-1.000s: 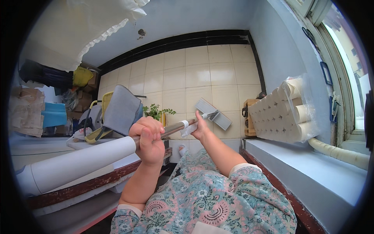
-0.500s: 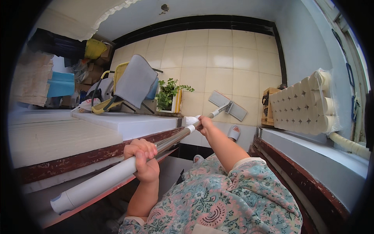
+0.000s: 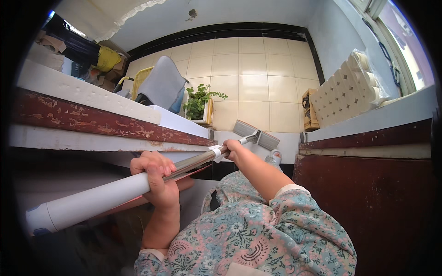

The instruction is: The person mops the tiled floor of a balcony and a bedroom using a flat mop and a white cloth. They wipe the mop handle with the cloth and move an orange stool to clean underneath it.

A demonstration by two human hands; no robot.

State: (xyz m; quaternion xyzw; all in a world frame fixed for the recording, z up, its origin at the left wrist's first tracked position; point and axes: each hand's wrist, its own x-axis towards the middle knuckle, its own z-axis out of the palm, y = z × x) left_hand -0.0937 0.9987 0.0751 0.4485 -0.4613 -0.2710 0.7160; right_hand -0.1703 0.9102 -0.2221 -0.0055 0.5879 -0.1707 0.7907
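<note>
A long mop [image 3: 195, 161] with a metal pole and a thick white handle slants from the lower left toward the floor. My left hand [image 3: 156, 177] is closed around the pole at the top of the white handle. Farther along, my right hand [image 3: 234, 149] grips the pole beside a white collar. Beyond it, the grey folding mop head [image 3: 258, 134], bent at its middle hinge, lies on the pale tiles by the doorway. A sandalled foot [image 3: 276, 155] stands close to the mop head's right part.
A potted plant [image 3: 197, 103] and a chair draped with grey cloth [image 3: 161, 87] stand left of the tiled floor [image 3: 252, 87]. Plastic-wrapped paper rolls [image 3: 345, 94] and a wooden crate [image 3: 310, 110] are at the right. A dark red door [image 3: 363, 202] and the left door frame [image 3: 106, 124] flank me.
My view has shifted back into the doorway, with more of the red door showing. The mop head has come nearer, and both hands have kept their hold on the pole.
</note>
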